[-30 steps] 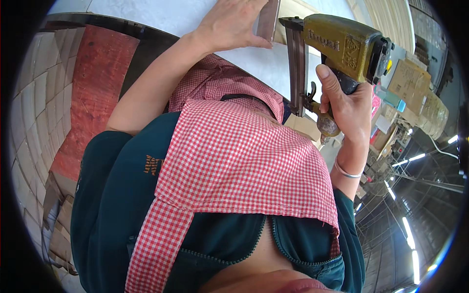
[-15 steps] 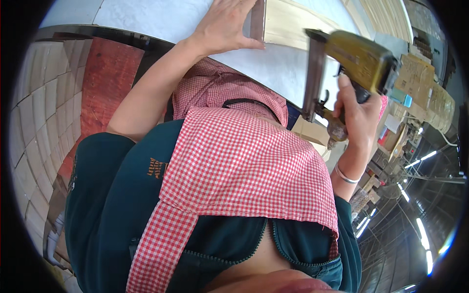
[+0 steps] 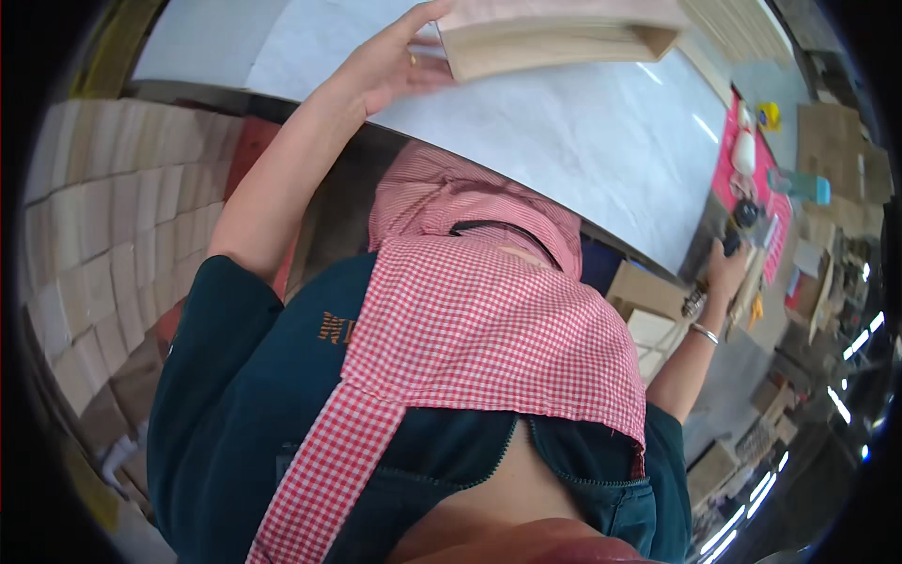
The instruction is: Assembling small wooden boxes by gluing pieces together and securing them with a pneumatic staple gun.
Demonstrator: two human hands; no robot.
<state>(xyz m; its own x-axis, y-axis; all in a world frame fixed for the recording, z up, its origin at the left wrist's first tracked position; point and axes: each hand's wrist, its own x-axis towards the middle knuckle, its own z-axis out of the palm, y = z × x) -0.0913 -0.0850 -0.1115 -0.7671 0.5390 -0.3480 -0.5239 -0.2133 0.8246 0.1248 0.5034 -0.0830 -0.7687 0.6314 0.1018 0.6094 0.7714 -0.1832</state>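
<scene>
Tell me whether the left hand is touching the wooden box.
Touching. The head view shows the left hand with its fingers laid against the end of the wooden box on the white table.

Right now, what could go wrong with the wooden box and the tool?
The left hand only touches one end of the wooden box at the white table edge, so the box might tip or slide off. The right hand is stretched far to the side, gripping a dark tool handle among clutter near a red mat; it is out of the person's direct line of sight, so it could bump something there.
</scene>
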